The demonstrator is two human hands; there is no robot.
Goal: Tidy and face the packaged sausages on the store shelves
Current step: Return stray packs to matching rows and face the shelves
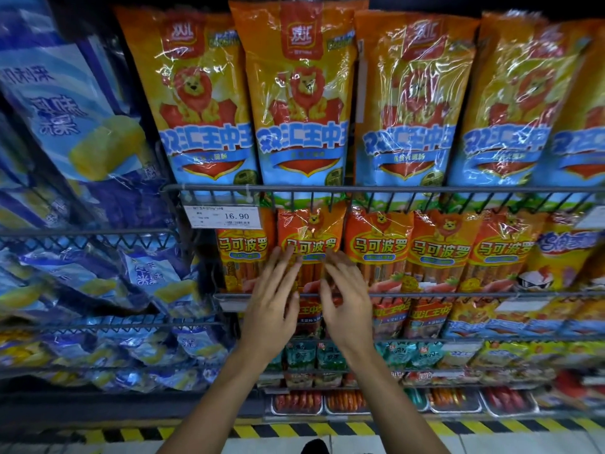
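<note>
Both arms are showing bare from the bottom edge right up to the wrists, no sleeve appearing anywhere along them. The left hand [273, 298] and right hand [347, 299] are going ungloved, with short nails and no ring, watch or band showing. Down below, a dark shoe tip [315, 446] is peeking in.
</note>
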